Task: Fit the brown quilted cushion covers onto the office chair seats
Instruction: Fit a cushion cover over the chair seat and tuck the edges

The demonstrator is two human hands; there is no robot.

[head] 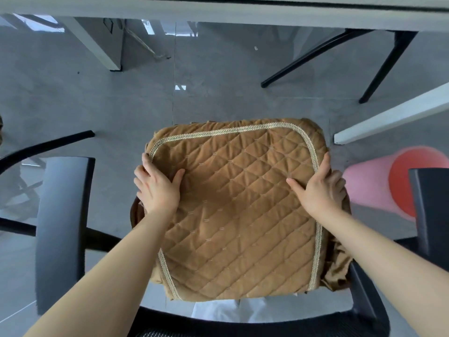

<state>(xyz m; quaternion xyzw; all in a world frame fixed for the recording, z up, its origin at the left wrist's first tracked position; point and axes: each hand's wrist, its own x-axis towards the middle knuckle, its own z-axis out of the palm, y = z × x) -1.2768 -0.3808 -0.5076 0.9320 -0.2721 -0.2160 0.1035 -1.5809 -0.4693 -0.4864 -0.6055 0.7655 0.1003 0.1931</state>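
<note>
A brown quilted cushion cover (pixel 238 210) with pale braided trim lies spread over the seat of a black office chair, hiding the seat. My left hand (pixel 158 188) grips the cover's left edge, thumb on top and fingers curled over the side. My right hand (pixel 318 188) holds the right edge the same way, its fingers wrapped down over the rim. Loose brown skirt fabric bunches at the near right corner (pixel 337 268). The far edge of the cover is pulled down over the seat front.
Black armrests stand on either side, the left armrest (pixel 63 227) and the right armrest (pixel 430 210). The chair's back rim (pixel 218 319) curves along the bottom. A white desk edge (pixel 218 10) runs above. A pink and red roll (pixel 388 183) lies at right on the grey tiled floor.
</note>
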